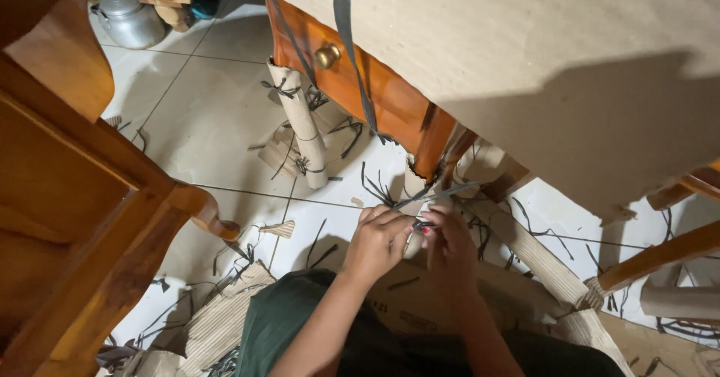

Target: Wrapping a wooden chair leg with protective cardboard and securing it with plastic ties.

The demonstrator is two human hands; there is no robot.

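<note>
My left hand (379, 240) and my right hand (450, 243) meet low over the tiled floor, both pinching a thin dark strap (439, 195) that runs up toward a wooden table leg (433, 146). The fingers of both hands are closed on the strap at a knot-like point between them. A cardboard wrap (415, 186) sits around the foot of that leg. A second leg (302, 122), farther left, is rolled in corrugated cardboard and tied with dark strap in two places.
A large brown cardboard sheet (540, 54) covers the table top, with two dark straps (345, 24) across it. A drawer front with a brass knob (327, 55) shows below. Wooden furniture (82, 197) stands at left. Strap offcuts and cardboard pieces (225, 317) litter the floor. A metal kettle (131, 21) sits far left.
</note>
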